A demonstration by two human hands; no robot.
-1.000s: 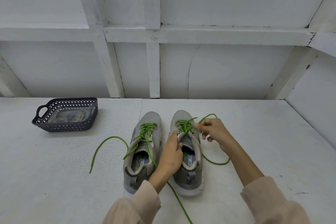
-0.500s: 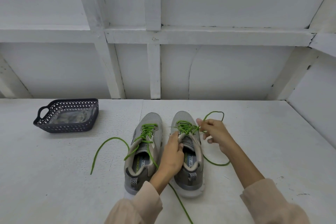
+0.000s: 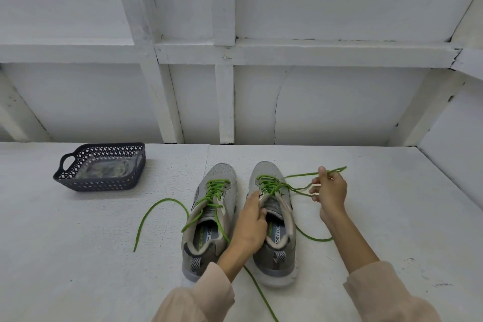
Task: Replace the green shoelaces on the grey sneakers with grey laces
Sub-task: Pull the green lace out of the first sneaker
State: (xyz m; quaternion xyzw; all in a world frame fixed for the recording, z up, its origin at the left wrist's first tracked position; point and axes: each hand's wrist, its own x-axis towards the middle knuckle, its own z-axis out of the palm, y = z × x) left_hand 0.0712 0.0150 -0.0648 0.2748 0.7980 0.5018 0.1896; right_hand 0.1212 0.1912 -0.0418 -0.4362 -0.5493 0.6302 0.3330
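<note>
White textured tabletop [image 3: 78, 256], two grey sneakers [image 3: 209, 219] side by side, dark lattice basket [image 3: 100, 168] far left

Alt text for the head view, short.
A right hand pinches a green shoelace drawn sideways from the right grey mesh sneaker; the left hand grips its upper. The left grey sneaker stands beside it, a dark perforated plastic basket far left on the white table.

A dark perforated basket [image 3: 99, 183] with a handle sits on the white table [image 3: 78, 256]. A white panelled wall [image 3: 339, 102] rises behind.

head camera looks forward and down (close, wide-angle).
</note>
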